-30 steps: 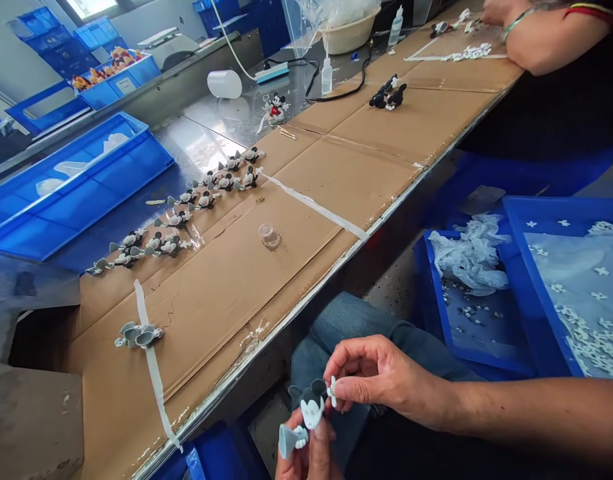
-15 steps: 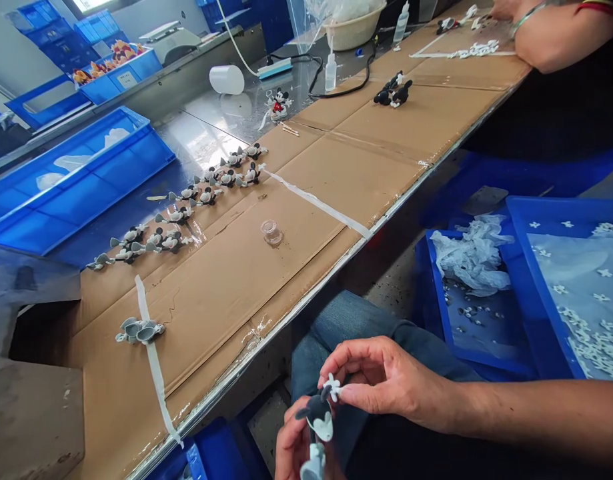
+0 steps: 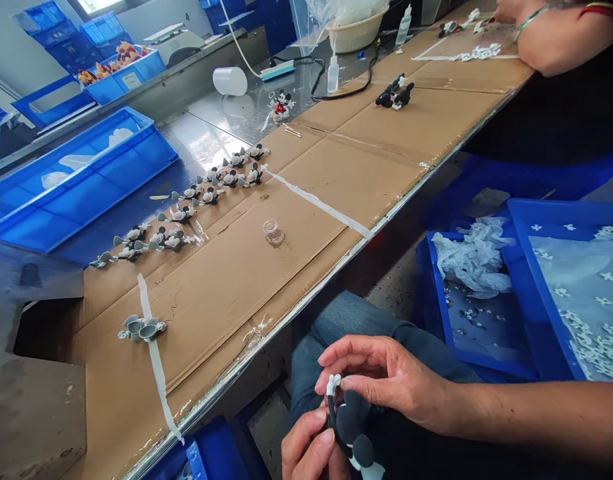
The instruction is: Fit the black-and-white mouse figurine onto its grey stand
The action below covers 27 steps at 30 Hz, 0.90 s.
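My left hand (image 3: 307,445) is closed around a small black-and-white mouse figurine (image 3: 350,417), tilted with its round black ears showing. At the end of the figurine's thin black arm sits a small white hand-shaped piece (image 3: 333,384). My right hand (image 3: 391,375) pinches that white piece between thumb and fingers, above the figurine. The lower part of the figurine is partly hidden and cut off by the bottom edge of the picture. Rows of similar mouse figurines (image 3: 211,195) lie on the cardboard-covered table (image 3: 226,293).
Grey cup-like parts (image 3: 143,328) lie on tape at the near left. A small clear cup (image 3: 273,232) stands mid-table. To my right are a blue tray (image 3: 519,267) of white parts and a blue bin (image 3: 449,300) with crumpled plastic. A co-worker's arm (image 3: 561,40) rests at the far right.
My left hand has turned the figurine, so its ears and the back of its head now face up. The white piece now stands upright at the arm's end; my right hand has barely moved.
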Available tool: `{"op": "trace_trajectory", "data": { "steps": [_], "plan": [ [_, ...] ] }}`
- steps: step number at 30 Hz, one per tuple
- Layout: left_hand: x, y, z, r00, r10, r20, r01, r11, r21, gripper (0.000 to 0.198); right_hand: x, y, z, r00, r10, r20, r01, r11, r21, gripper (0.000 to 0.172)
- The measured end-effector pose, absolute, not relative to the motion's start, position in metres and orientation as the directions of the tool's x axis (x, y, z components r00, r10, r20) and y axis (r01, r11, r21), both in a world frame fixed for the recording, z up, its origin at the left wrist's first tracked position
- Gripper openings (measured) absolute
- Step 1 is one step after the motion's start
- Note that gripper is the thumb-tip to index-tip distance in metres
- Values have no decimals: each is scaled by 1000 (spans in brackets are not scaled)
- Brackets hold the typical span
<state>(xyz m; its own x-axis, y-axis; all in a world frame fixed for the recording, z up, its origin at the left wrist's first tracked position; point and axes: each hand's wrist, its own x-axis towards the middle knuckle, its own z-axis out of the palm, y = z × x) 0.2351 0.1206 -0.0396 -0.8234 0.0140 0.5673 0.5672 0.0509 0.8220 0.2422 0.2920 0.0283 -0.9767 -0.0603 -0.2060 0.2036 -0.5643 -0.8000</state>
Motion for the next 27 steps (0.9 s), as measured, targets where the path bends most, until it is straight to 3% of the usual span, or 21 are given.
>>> {"op": "trace_trajectory", "data": {
  "steps": [4,8,12,16,20,25,27],
  "plan": [
    [227,103,-55,-720,181,670,691,86,718,29,243,292,28,-975,-57,-214,209,-555,-805,15],
    [229,113,-47,-795,63,604,606,38,794,20,244,293,28,-975,-61,-212,211,-531,-820,17],
    [237,132,-26,-915,-101,391,399,-75,914,15,244,294,31,-970,-67,-234,237,-488,-840,27],
    [241,138,-16,-960,-150,238,264,-188,946,20,246,294,29,-972,-74,-222,233,-389,-891,31],
    [238,134,-22,-967,-120,224,246,-212,946,15,247,294,25,-984,-111,-141,166,-261,-951,34],
    [235,129,-26,-976,-128,177,199,-187,962,14,247,294,21,-994,-85,-66,87,-270,-959,22],
    [235,127,-26,-967,-119,224,242,-157,958,14,247,295,19,-993,-93,-79,102,-267,-958,20]
  ]
}}
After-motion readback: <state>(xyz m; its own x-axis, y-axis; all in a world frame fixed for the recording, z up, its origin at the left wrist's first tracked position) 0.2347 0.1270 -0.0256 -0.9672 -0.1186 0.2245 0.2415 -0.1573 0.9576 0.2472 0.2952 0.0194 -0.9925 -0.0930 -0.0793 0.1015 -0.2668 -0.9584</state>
